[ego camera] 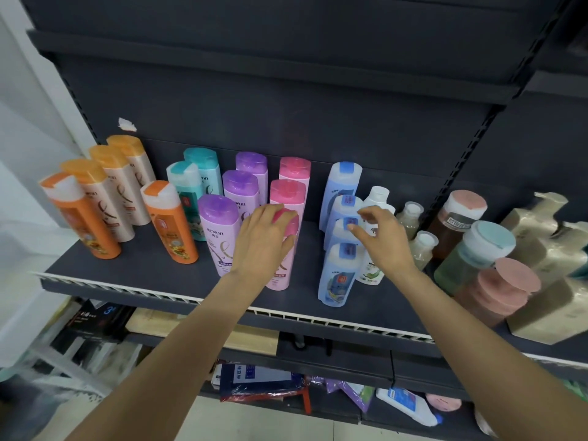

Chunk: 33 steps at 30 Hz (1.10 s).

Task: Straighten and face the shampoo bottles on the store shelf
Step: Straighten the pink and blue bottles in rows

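Shampoo bottles stand in colour rows on the dark shelf (152,268): orange-capped ones (81,214) at the left, teal (191,186), purple (219,224), pink and pale blue (339,275). My left hand (264,240) grips the front pink bottle (280,272) over its red cap. My right hand (381,240) hovers with loosely spread fingers above the blue row, its fingertips close to the cap of the third blue bottle (345,227); whether they touch it is unclear. A white bottle (370,268) stands partly hidden behind my right hand.
To the right of a shelf upright stand clear bottles (421,246), brown, green and pink flat-lidded jars (490,281) and beige pump packs (541,300). The shelf's front edge has a white price rail (318,319). Lower shelves hold boxes and bags. A white wall lies at the left.
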Each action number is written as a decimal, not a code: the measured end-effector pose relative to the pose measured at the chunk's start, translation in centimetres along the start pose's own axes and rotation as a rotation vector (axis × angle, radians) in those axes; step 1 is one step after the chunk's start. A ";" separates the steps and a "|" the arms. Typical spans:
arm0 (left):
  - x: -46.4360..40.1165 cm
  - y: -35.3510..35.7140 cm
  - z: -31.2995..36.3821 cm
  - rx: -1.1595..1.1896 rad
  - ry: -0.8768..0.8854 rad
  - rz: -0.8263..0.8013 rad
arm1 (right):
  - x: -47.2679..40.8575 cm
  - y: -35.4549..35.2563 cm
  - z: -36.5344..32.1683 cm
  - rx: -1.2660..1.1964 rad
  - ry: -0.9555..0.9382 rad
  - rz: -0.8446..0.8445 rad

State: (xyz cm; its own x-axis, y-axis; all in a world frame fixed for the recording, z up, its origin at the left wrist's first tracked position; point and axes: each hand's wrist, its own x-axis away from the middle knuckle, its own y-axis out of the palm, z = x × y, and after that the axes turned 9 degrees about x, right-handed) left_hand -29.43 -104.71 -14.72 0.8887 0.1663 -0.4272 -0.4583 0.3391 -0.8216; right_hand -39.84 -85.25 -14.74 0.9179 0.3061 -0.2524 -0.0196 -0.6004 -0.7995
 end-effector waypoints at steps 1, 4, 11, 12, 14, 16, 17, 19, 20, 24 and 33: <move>-0.2 -0.1 -0.1 0.006 -0.006 -0.010 | -0.8 -0.2 0.0 0.060 -0.025 -0.025; -0.6 -0.2 -0.4 0.037 -0.041 -0.040 | -2.5 -0.2 0.0 0.153 0.011 -0.216; -0.8 -0.3 -0.6 0.056 -0.060 -0.055 | -3.5 1.5 0.2 0.066 0.136 -0.264; -0.7 -0.4 -0.6 0.053 -0.061 -0.060 | -3.4 1.5 0.1 0.042 0.137 -0.249; -0.8 -0.5 -0.5 0.042 -0.063 -0.077 | -3.2 0.9 -0.3 -0.018 0.128 -0.195; -0.8 -0.7 -0.3 0.024 -0.067 -0.103 | -3.1 0.0 -0.9 -0.088 0.112 -0.118; -0.9 -0.8 -0.2 0.013 -0.067 -0.116 | -3.1 -0.7 -1.2 -0.119 0.102 -0.075; -0.9 -1.0 0.1 -0.004 -0.072 -0.136 | -3.1 -2.1 -1.8 -0.191 0.077 0.003; -1.0 -1.1 0.3 0.004 -0.081 -0.142 | -3.0 -2.9 -2.2 -0.224 0.062 0.044; -1.6 -2.0 1.4 0.172 -0.149 -0.105 | -2.2 -6.1 -3.8 -0.326 0.007 0.186; -3.0 -3.1 4.7 0.414 -0.085 -0.196 | 1.1 -10.4 -4.8 -0.735 0.071 0.231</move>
State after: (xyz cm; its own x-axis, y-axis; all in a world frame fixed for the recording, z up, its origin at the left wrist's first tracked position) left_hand -30.63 -101.97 -9.09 0.9638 0.1312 -0.2321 -0.2547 0.7102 -0.6563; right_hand -36.74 -82.29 -4.09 0.9461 0.0805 -0.3137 0.0318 -0.9871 -0.1572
